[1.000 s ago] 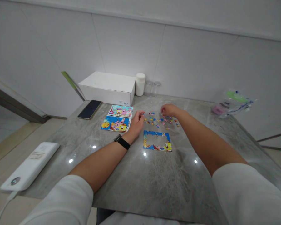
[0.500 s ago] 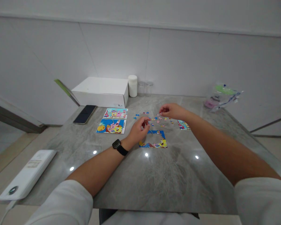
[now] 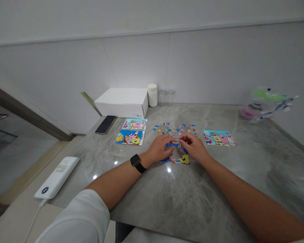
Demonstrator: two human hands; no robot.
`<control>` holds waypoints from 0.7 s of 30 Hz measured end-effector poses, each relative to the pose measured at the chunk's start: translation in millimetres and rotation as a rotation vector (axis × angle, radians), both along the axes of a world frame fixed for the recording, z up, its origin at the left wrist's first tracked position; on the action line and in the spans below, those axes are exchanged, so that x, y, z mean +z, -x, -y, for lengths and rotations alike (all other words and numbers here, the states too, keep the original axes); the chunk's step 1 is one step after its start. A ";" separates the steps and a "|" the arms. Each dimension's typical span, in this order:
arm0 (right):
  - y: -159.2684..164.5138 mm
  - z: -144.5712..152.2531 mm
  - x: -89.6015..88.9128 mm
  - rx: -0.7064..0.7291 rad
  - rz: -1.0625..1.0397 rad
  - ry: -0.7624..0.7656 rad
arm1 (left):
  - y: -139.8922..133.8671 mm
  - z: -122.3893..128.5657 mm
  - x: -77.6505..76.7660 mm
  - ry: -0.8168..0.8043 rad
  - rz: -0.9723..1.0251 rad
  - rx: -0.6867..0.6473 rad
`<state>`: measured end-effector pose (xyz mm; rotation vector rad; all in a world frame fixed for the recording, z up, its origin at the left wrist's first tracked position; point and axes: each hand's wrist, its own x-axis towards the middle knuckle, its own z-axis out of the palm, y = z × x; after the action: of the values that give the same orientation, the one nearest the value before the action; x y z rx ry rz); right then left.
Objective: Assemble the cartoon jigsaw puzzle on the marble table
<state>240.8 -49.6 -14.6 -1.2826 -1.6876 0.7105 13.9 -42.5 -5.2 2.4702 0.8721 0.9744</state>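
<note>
A partly assembled jigsaw puzzle [image 3: 184, 159], a cartoon border around a bare middle, lies in front of me. My left hand [image 3: 162, 147] rests over its upper left side, fingers stretched and thumb apart. At the puzzle's top edge, my right hand [image 3: 192, 145] has thumb and fingertips pinched together on a small puzzle piece, mostly hidden by the fingers. Just beyond both hands, several loose puzzle pieces [image 3: 179, 130] are scattered on the grey table. To the right lies a finished-looking cartoon picture [image 3: 220, 138].
Two cartoon picture panels [image 3: 130, 137] lie on the left, beside a dark phone [image 3: 105, 124]. Along the wall stand a white box [image 3: 121, 103], a white bottle [image 3: 152, 95] and two clear jars [image 3: 166, 98]. A plastic bag [image 3: 266, 105] sits far right; a white power bank [image 3: 57, 177] lies left.
My right hand has come from the loose pieces back toward me to the puzzle's top edge. My left hand has spread over the puzzle. The view has shifted, showing more of the right-hand picture.
</note>
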 end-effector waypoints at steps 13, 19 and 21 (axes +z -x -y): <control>14.2 1.5 -5.7 0.101 -0.345 0.151 | -4.0 4.4 3.9 -0.004 0.075 0.053; 16.9 2.9 -3.7 0.104 -0.405 0.191 | -4.1 2.7 2.1 -0.030 0.062 0.101; 16.4 3.2 -3.9 0.105 -0.403 0.187 | -3.7 0.9 0.1 -0.041 0.057 0.114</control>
<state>224.4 -52.8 -18.6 -1.0903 -1.3887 1.1300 17.6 -43.4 -5.1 2.4364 0.9928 1.1057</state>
